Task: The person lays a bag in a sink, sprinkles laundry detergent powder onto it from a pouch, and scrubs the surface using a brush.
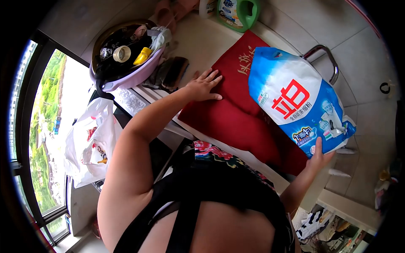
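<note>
A dark red cloth with gold lettering point(236, 109) lies spread over a pale counter or basin, with a sunken fold across its middle. My left hand point(204, 86) rests on its left part, fingers spread flat and holding nothing. In my right hand point(319, 158) is the lower corner of a large blue and white laundry powder bag point(291, 97), my thumb over its front. The bag tilts above the right side of the cloth and hides part of it. Whether the bag is open cannot be seen.
A curved metal faucet point(331, 63) stands behind the bag. At the back is a green detergent jug point(238, 14). A brush point(175, 72) lies beside a filled lilac basin point(137, 78) at the left. Below that basin hangs a white plastic bag point(90, 143), near the window.
</note>
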Demonstrator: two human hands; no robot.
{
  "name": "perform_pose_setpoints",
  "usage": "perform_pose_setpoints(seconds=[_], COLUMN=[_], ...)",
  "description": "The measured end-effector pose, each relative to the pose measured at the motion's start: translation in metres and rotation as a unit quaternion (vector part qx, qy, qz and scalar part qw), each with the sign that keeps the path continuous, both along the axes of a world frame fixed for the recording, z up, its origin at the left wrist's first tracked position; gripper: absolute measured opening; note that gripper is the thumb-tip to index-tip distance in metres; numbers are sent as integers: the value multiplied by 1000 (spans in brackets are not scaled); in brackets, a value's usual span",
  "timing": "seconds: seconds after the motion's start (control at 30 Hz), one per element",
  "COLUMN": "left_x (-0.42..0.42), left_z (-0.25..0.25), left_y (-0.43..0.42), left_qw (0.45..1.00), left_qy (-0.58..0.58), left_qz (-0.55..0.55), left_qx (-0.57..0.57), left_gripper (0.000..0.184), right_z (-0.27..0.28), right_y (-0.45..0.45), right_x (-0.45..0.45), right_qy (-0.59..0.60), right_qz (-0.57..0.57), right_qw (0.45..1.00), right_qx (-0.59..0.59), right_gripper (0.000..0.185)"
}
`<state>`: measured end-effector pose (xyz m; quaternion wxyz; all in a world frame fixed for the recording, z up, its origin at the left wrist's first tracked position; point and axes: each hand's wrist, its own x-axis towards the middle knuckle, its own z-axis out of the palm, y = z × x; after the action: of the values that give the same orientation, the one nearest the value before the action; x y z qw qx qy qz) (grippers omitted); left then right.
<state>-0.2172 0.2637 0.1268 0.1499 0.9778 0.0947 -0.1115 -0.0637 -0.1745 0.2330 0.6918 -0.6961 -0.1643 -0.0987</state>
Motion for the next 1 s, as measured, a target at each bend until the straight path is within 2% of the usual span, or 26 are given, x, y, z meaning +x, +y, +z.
perform_pose_setpoints(seconds=[0.1,0.2,0.33,0.4,0.47,0.53,0.77,0.9,1.0], left_x=[1,3,3,3,2,3,4,3,5], left_z=[0,3,4,3,2,-1,-1,-5,0], left_y=[0,0,-2,-1,0,0,0,2,0], left_qw=[1000,1000,1000,1000,1000,1000,999,1000,1000], left_qy=[4,18,22,20,20,20,31,24,24], left_qz=[-1,1,1,1,2,1,7,2,-1], left_qx=[-2,11,9,10,10,10,8,16,14], left_gripper=[95,95,95,96,96,96,97,97,97], right_z=[6,7,5,7,13,25,16,22,26], right_y=[-1,-7,-32,-40,-43,-36,-64,-59,-56], right_x=[-4,-5,2,-3,-7,-21,-13,-15,-14], right_qy=[14,20,-3,19,13,43,-7,11,-4], right_qz=[-22,-23,0,-36,-25,-63,5,-30,11], right_qw=[999,999,1000,997,999,997,1000,999,999], right_qx=[-21,25,-18,-62,-41,16,-20,-30,-46], right_gripper=[68,68,67,67,70,73,72,72,71])
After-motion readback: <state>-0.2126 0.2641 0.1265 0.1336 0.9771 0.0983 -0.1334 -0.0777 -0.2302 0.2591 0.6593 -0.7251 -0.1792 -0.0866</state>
